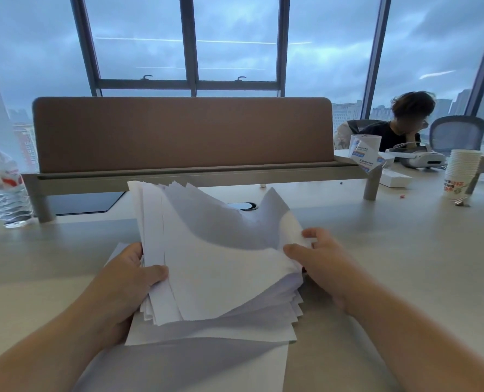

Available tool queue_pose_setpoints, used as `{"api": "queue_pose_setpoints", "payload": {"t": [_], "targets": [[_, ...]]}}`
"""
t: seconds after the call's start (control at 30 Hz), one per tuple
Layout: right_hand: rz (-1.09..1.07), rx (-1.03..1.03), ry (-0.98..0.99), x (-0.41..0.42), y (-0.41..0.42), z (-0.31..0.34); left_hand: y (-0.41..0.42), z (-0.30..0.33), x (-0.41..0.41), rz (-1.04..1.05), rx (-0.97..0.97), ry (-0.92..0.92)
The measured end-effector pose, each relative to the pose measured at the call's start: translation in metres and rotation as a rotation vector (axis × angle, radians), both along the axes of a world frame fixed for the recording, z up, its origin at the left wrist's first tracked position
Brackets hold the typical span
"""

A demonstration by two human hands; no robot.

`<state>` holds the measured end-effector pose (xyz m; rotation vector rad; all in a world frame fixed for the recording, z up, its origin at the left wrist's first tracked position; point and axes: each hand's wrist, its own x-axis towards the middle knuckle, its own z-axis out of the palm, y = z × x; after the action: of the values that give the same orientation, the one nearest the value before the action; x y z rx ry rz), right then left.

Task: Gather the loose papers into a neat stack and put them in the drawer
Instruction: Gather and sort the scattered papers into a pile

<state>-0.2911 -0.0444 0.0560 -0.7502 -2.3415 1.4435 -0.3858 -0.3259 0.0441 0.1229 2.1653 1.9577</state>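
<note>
A thick bundle of loose white papers (215,261) is lifted off the desk, its sheets fanned and uneven at the top and bottom edges. My left hand (127,281) grips the bundle's left edge, thumb on the front sheet. My right hand (320,258) pinches the right edge, where the sheets curl toward me. A few more white sheets (201,360) lie flat on the desk under the bundle, near me. No drawer is in view.
The pale desk (390,250) runs wide on both sides. A brown divider screen (178,134) stands behind the papers. A water bottle (3,185) stands at far left. A stack of paper cups (461,174) stands at far right, and a person sits beyond it.
</note>
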Motion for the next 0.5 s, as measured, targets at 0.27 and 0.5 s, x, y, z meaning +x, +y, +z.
{"api": "queue_pose_setpoints", "payload": {"t": [0.27,0.5], "targets": [[-0.004,-0.416,0.230,-0.004,0.004,-0.006,0.000,0.002,0.001,-0.001,-0.002,0.004],[0.117,-0.082,0.056,-0.006,-0.008,-0.022,-0.001,0.003,0.003,-0.012,-0.002,-0.001]]}}
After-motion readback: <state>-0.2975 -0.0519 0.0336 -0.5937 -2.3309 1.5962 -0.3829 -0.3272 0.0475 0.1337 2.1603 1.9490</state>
